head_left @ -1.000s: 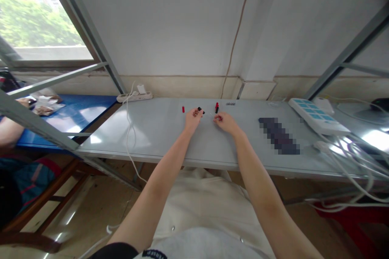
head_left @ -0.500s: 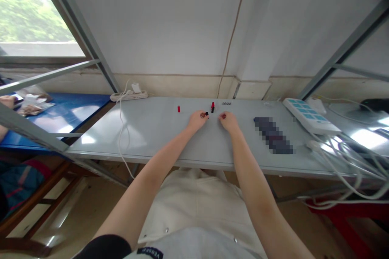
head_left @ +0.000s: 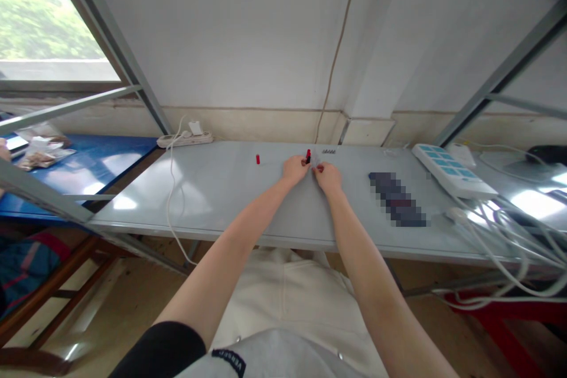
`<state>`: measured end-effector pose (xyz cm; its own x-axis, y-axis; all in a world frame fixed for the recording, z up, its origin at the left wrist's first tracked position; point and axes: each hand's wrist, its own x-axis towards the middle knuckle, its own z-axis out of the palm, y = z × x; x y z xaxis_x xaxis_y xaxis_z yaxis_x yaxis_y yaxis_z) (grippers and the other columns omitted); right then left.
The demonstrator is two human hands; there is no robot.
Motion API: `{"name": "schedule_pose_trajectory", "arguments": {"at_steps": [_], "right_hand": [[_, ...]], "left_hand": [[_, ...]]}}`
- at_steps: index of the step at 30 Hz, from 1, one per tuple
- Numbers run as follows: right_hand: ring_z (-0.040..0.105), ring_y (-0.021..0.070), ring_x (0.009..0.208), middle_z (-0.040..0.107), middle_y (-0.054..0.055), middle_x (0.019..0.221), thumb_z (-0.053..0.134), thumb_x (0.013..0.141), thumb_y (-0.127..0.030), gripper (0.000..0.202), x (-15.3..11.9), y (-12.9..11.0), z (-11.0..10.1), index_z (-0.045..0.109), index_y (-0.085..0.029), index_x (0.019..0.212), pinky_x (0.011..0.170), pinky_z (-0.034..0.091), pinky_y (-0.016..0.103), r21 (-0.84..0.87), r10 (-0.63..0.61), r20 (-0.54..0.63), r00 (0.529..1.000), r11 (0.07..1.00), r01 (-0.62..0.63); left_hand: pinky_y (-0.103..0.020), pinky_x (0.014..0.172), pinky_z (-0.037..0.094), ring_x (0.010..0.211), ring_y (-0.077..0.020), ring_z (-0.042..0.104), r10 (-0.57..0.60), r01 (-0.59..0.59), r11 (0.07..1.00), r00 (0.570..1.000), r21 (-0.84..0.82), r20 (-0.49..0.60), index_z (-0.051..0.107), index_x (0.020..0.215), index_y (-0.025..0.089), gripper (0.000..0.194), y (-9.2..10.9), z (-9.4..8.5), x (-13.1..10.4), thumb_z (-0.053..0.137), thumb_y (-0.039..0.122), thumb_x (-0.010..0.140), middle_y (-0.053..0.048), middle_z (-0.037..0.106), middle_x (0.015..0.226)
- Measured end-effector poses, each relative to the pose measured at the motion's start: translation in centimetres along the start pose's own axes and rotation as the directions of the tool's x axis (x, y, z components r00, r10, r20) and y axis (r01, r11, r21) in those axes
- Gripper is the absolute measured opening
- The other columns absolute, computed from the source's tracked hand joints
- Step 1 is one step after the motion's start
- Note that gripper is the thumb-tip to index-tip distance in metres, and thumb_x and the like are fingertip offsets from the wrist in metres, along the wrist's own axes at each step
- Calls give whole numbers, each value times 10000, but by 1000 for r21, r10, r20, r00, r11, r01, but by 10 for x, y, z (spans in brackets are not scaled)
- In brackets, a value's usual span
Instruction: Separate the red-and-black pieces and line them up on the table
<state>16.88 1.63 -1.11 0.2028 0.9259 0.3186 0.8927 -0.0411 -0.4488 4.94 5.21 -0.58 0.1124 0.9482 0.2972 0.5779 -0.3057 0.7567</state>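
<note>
My left hand (head_left: 296, 170) is closed, fingertips pinched around a small black piece that is mostly hidden. Right beside those fingertips a small red-and-black cylinder (head_left: 309, 153) stands on the grey table. Close by on the right, my right hand (head_left: 329, 177) has its fingers pressed together; what they pinch is too small to name. A faint, clear, plastic-looking patch (head_left: 316, 158) shows between the two hands, and I cannot tell which hand touches it. Farther left, a small red cylinder (head_left: 257, 159) stands alone. Several tiny dark pieces (head_left: 329, 152) lie in a row behind my right hand.
A white power strip (head_left: 188, 139) with a cable lies at the back left. On the right are a pixelated dark object (head_left: 398, 199), a large white socket strip (head_left: 452, 170) and tangled white cables (head_left: 509, 260). Metal frame posts flank the grey table (head_left: 230, 201).
My left hand has moved right, to the red-and-black cylinder. My right hand has shifted slightly left, so the hands are closer together. The clear patch now shows between them.
</note>
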Motion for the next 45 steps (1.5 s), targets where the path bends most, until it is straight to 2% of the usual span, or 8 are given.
{"name": "schedule_pose_trajectory", "arguments": {"at_steps": [15, 22, 27, 30, 33, 36, 40, 45], "right_hand": [[600, 241, 862, 654, 127, 858, 516, 778, -325, 235, 4, 2, 2, 672, -167, 855, 723, 435, 346, -33, 2, 63, 998, 999, 0], [603, 232, 850, 659, 128, 874, 528, 768, -336, 243, 3, 2, 2, 664, -173, 885, 710, 440, 332, -62, 2, 33, 999, 998, 0], [605, 258, 846, 645, 173, 867, 510, 778, -306, 242, -5, -5, -6, 622, -133, 905, 706, 436, 356, -61, 52, 28, 998, 997, -50], [609, 252, 814, 644, 167, 834, 483, 791, -309, 239, -11, -12, -13, 605, -140, 909, 680, 434, 344, -31, 97, -4, 995, 995, -97], [611, 240, 793, 648, 149, 816, 449, 804, -315, 243, -14, -19, -17, 607, -157, 899, 659, 429, 326, 9, 108, -15, 994, 994, -108], [607, 233, 790, 649, 134, 807, 431, 811, -328, 255, -16, -24, -19, 609, -166, 894, 661, 422, 320, 44, 102, -30, 994, 994, -100], [603, 217, 764, 648, 122, 791, 414, 817, -354, 281, -18, -28, -21, 611, -163, 878, 646, 411, 302, 91, 100, -70, 993, 991, -93], [592, 187, 713, 649, 83, 760, 402, 817, -374, 294, -20, -32, -21, 610, -170, 853, 615, 387, 272, 114, 97, -120, 988, 990, -83]], "left_hand": [[-321, 780, 382, 856, -236, 554, -33, 33, 998, 999, 55, -5, 670, 648, 191, 122, -3, 2, -3, 665, 308, 613, -66, 651, 743], [-310, 729, 401, 784, -215, 567, 52, -61, 982, 997, 180, 56, 683, 793, 172, 216, -7, -10, -6, 634, 337, 662, -85, 646, 770], [-279, 766, 404, 756, -163, 556, 99, -94, 994, 991, 62, -85, 635, 921, 169, 217, -10, -34, -21, 545, 227, 733, -57, 610, 763], [-267, 814, 399, 774, -124, 544, 104, -109, 994, 963, -6, -250, 583, 1028, 203, 296, -10, -55, -33, 501, 170, 746, -64, 577, 999], [-254, 811, 415, 846, -115, 540, 11, -81, 988, 887, -132, -462, 431, 1225, 220, 506, -16, -71, -41, 489, 121, 732, -99, 398, 1290], [-223, 708, 451, 891, -127, 554, -236, 37, 936, 806, -351, -543, 283, 1328, 230, 648, -25, -78, -40, 501, 124, 727, -123, 316, 1360], [-174, 451, 397, 792, -119, 602, -553, 231, 705, 770, -670, -316, 213, 1360, 264, 734, -36, -82, -34, 545, 157, 714, -126, 267, 1400], [-149, 447, 399, 783, -99, 600, -652, 276, 491, 746, -826, -138, 152, 1374, 254, 816, -41, -85, -30, 550, 70, 686, -132, 338, 1365]]}}
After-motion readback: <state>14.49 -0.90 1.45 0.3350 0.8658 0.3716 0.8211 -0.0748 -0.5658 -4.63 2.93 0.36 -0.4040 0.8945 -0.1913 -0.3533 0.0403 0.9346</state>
